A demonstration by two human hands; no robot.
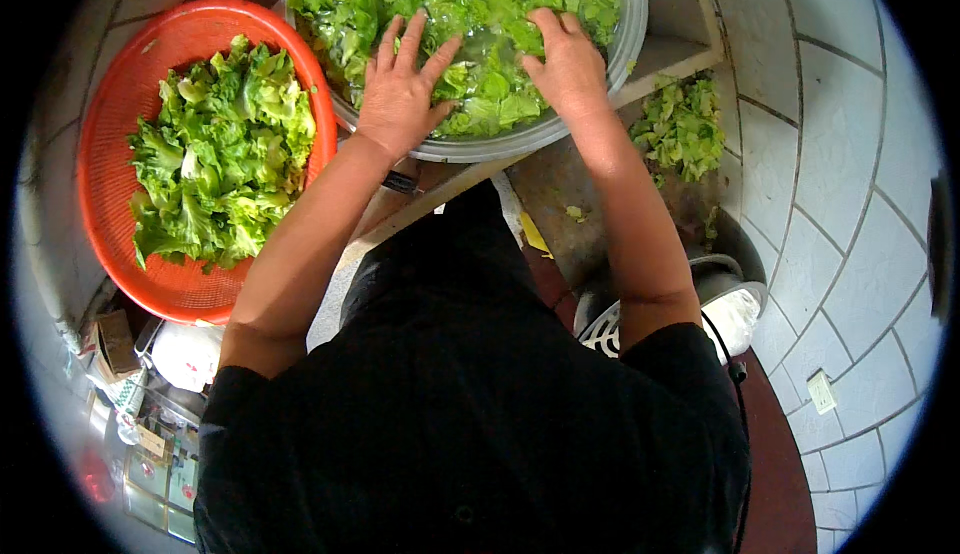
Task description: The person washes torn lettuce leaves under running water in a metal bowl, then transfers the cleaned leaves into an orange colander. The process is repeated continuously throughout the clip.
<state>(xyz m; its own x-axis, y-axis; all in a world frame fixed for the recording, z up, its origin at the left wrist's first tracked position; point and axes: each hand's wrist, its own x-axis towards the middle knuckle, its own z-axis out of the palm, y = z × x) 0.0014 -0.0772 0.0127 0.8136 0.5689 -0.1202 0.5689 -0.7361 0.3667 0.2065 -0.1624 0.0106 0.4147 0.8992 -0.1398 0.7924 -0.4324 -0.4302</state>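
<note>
A large round metal basin (517, 138) at the top holds water and many floating green lettuce leaves (495, 92). My left hand (405, 92) lies over the basin's near left part, fingers spread, the fingertips on the wet leaves. At the right part of the basin, my right hand (568, 62) reaches in with fingers apart and slightly bent, touching the leaves. Neither hand is seen to grip anything. To the left, a red plastic colander (105, 179) contains a heap of torn lettuce (225, 149).
Leaf scraps (682, 126) lie in a pile right of the basin. Below them stands a metal pot (754, 295) with a white bag beside my right elbow. A pale tiled wall (817, 149) bounds the right side. Under the colander are a white bag (184, 355) and boxes.
</note>
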